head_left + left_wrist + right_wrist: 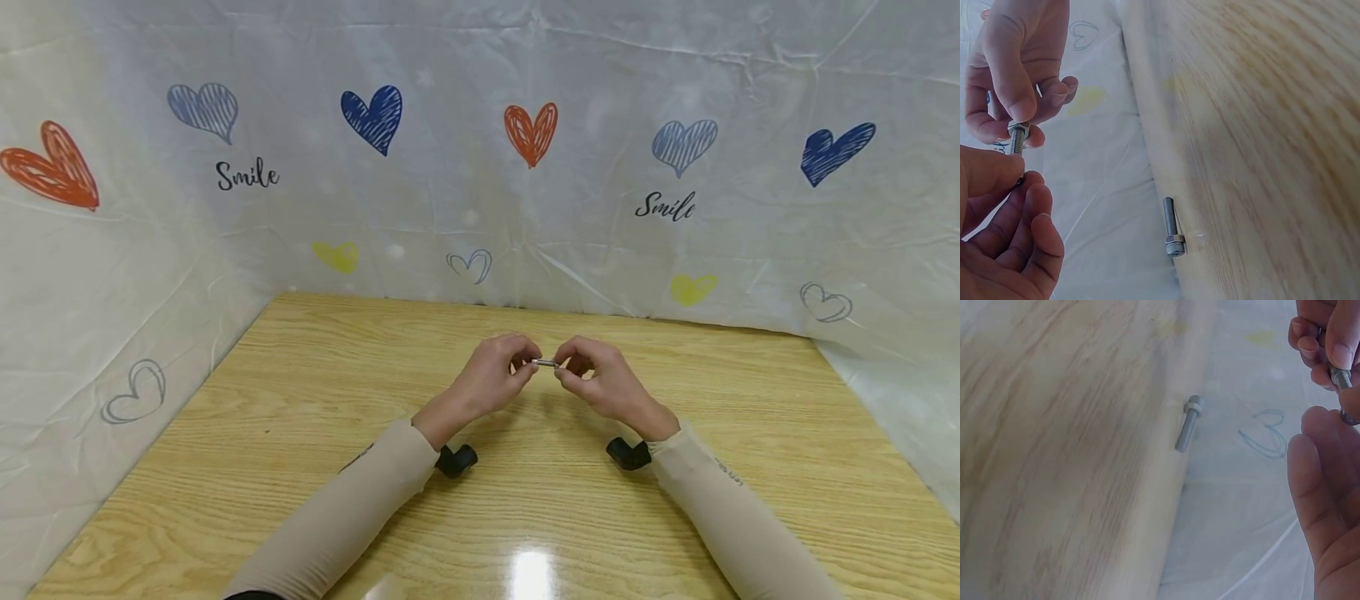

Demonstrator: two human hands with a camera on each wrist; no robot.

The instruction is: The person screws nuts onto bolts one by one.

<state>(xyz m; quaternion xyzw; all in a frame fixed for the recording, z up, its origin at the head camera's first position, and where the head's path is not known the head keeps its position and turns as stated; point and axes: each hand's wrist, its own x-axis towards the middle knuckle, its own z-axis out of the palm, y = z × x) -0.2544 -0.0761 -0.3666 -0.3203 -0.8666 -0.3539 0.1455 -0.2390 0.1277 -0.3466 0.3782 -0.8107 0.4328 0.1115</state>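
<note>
A small metal bolt is held level between both hands above the table. My left hand pinches one end of it between thumb and fingers. At the opposite end, my right hand pinches a hex nut on the bolt, thumb against finger. Threads show between the two grips in the left wrist view; the fingertips cover the bolt's ends. A second bolt, with a nut close to its head, appears by the table's edge in both wrist views. I cannot find it in the head view.
The light wood table extends around and below the hands. White cloth printed with hearts and "Smile" hangs behind and along the sides. A black wrist mount hangs under the left forearm, another under the right.
</note>
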